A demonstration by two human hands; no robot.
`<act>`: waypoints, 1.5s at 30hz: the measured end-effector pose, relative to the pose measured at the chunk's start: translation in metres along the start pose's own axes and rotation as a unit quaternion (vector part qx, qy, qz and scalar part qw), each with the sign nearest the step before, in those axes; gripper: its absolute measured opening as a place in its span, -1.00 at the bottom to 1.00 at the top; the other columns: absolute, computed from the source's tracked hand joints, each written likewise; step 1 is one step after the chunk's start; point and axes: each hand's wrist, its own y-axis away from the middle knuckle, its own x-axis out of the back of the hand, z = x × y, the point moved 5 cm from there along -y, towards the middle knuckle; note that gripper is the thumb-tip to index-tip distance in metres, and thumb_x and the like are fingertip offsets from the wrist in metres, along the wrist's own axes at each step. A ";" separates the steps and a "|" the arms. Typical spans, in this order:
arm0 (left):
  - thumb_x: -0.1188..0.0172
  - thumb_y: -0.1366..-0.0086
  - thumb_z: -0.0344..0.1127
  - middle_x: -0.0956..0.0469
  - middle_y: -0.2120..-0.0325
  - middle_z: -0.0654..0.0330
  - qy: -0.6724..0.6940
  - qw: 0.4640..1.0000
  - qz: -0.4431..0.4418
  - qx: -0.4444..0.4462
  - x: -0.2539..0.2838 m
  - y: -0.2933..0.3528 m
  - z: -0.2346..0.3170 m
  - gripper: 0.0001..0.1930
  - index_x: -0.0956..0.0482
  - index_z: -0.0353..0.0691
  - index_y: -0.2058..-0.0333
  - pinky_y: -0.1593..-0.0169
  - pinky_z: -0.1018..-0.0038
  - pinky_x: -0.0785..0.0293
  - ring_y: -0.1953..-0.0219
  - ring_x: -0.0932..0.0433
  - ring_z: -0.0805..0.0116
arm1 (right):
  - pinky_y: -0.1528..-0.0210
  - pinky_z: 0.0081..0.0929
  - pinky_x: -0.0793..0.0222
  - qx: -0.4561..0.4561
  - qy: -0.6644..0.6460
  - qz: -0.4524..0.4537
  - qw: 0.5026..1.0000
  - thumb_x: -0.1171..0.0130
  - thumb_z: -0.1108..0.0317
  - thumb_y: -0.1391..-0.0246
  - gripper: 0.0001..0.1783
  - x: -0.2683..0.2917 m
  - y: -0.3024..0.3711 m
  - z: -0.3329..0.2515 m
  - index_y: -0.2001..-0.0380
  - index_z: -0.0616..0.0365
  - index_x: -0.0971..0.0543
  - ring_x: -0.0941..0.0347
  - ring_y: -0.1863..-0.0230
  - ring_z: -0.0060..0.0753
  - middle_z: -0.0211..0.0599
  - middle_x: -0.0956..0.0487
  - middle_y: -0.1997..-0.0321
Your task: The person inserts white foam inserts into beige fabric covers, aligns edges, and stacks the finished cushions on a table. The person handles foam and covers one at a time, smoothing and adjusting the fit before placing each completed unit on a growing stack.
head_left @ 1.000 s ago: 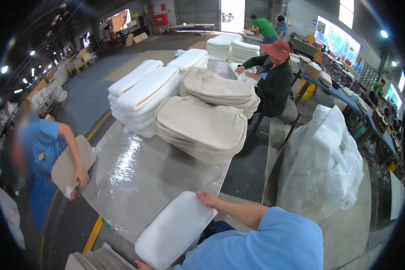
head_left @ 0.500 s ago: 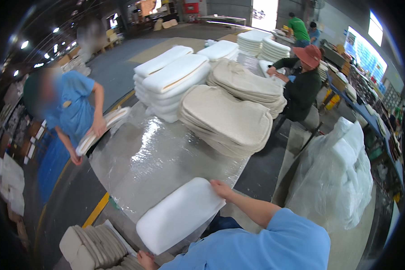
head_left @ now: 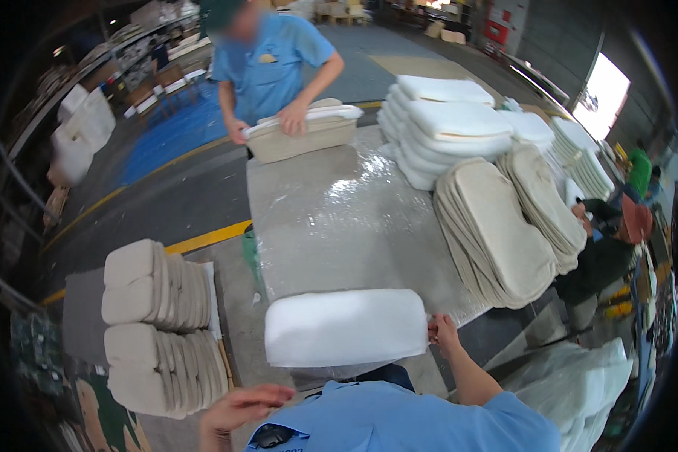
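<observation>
A white padded cushion (head_left: 345,328) lies lengthwise on the near edge of the plastic-covered table (head_left: 309,248). At its right end, my right hand (head_left: 442,335) has its fingers curled and pinched against the corner. My left hand (head_left: 252,407) is in the air below and left of the cushion, fingers stretched out and holding nothing. Beside it on the left are two stacks of beige cushion covers (head_left: 162,369), standing on edge in rows. Across the table, a person in a blue shirt (head_left: 275,60) grips a white pad partly inside a beige cover (head_left: 301,135).
A tall pile of white cushions (head_left: 448,128) fills the table's far right. Piles of beige covers (head_left: 497,233) stand in front of it. Another person in a red hat (head_left: 636,218) works beyond them. A big clear plastic bag (head_left: 580,384) sits at the lower right.
My view has swung left. My left hand has lifted from beside the beige stack, fingers now stretched. The person opposite has brought the pad and cover to the table edge.
</observation>
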 end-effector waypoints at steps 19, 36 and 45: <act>-0.48 -0.30 -0.19 -0.34 -0.43 0.07 -0.578 0.774 -0.255 0.030 -0.055 0.011 0.155 -0.30 -0.45 -0.04 -0.38 -0.40 0.10 -0.42 -0.40 -0.38 -0.11 | 0.60 -0.31 -0.43 0.067 0.168 0.135 0.974 -0.08 0.07 -0.48 -0.66 -0.003 -0.027 0.004 0.05 0.15 -0.53 -0.52 0.64 -0.38 -0.28 -0.59 0.49; -0.64 0.00 -0.07 -0.70 -0.11 0.01 -0.465 0.867 -0.088 -0.156 -0.134 0.087 0.109 -0.09 -0.52 -0.07 -0.37 -0.13 0.22 -0.57 -0.12 -0.63 -0.01 | 0.28 -0.31 -0.55 0.214 0.173 -0.282 0.919 -0.15 0.13 -0.38 -0.59 -0.173 0.087 -0.017 -0.19 0.03 -0.49 -0.59 0.20 -0.32 -0.26 -0.61 0.09; -0.51 -0.31 -0.17 -0.62 -0.19 0.15 -0.177 0.896 0.300 -0.275 -0.151 0.136 -0.004 -0.24 -0.43 -0.20 -0.42 -0.17 0.36 -0.51 -0.09 -0.59 0.34 | 0.13 -0.24 -0.55 0.206 0.249 -0.454 0.830 -0.14 0.06 -0.39 -0.55 -0.235 0.160 -0.001 -0.24 -0.03 -0.49 -0.57 0.04 -0.30 -0.29 -0.59 -0.02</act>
